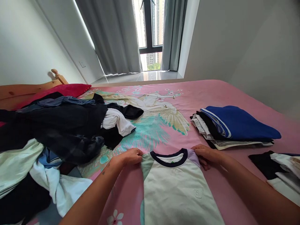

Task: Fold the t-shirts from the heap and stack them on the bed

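A white T-shirt (173, 190) with a dark navy collar lies front up on the bed, its neck pointing away from me. One shoulder is pale green, the other lilac, and a small square emblem sits on the chest. My left hand (131, 157) pinches the green shoulder's edge. On the opposite side, my right hand (205, 154) grips the lilac shoulder, its fingers partly curled beneath. The lower end of the shirt runs out of view at the bottom.
Loose dark and white clothes (67, 125) are heaped at left, near a red pillow (77, 89) and wooden headboard (28, 90). Folded clothes (239, 123), blue on top, are stacked at right. Another pile (281, 168) lies at the right edge. A pink patterned sheet (201, 93) covers the bed.
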Demonstrator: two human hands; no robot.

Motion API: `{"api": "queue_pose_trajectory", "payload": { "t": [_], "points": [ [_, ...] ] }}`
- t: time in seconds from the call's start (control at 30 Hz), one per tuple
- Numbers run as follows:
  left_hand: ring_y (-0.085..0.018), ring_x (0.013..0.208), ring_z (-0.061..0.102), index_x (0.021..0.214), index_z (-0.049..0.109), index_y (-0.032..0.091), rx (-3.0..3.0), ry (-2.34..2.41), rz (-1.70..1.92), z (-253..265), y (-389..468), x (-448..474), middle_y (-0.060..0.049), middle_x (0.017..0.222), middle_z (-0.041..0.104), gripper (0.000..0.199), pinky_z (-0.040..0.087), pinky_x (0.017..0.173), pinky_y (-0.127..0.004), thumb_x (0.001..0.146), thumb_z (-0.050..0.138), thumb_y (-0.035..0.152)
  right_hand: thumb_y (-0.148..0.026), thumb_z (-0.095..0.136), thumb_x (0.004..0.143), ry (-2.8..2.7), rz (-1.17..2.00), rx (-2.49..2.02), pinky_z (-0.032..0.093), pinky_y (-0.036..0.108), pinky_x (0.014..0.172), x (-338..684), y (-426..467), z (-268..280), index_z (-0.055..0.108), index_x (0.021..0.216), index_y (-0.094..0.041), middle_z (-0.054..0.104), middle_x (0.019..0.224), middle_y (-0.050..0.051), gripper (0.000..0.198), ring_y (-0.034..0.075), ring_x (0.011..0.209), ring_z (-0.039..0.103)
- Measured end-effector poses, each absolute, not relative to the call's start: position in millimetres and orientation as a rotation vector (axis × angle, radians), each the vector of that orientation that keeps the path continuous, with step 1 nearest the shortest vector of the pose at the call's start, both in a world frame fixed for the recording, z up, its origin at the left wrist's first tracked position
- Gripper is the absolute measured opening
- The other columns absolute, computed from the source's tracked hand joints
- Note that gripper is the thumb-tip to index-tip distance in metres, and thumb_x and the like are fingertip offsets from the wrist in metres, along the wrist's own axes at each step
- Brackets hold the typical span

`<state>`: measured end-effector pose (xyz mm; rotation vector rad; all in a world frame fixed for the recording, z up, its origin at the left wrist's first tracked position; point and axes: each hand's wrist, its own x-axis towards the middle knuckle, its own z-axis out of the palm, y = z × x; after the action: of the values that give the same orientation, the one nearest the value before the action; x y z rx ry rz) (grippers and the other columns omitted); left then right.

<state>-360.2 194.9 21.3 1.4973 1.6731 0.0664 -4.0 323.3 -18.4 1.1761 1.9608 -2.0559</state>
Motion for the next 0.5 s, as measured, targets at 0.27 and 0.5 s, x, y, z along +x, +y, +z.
{"api": "queue_pose_trajectory", "payload": {
  "t": [0.27, 0.5],
  "points": [
    [-0.009, 0.049, 0.033, 0.052, 0.044, 0.019, 1.449, 1.709, 0.115, 19.7, 190.4, -357.3, 0.007, 0.05, 0.04, 0.015, 0.02, 0.047, -0.024, 0.059, 0.051, 0.03, -0.049, 0.033, 0.08, 2.02, -2.122, 1.425, 0.029, 0.019, 0.028, -2.0, 310.0, -24.4, 0.048, 0.065, -0.019, 0.05, 0.038, -0.003, 0.037, 0.01, 0.028, 0.045],
    [-0.008, 0.05, 0.037, 0.057, 0.048, 0.019, 1.299, 1.639, 0.256, 19.5, 184.8, -353.4, 0.008, 0.052, 0.043, 0.021, 0.025, 0.047, -0.022, 0.056, 0.06, 0.035, -0.049, 0.041, 0.079, 2.056, -2.118, 1.52, 0.022, 0.019, 0.027, -6.5, 309.8, -32.7, 0.045, 0.067, -0.02, 0.05, 0.04, -0.005, 0.031, 0.007, 0.025, 0.036]
  ]
}}
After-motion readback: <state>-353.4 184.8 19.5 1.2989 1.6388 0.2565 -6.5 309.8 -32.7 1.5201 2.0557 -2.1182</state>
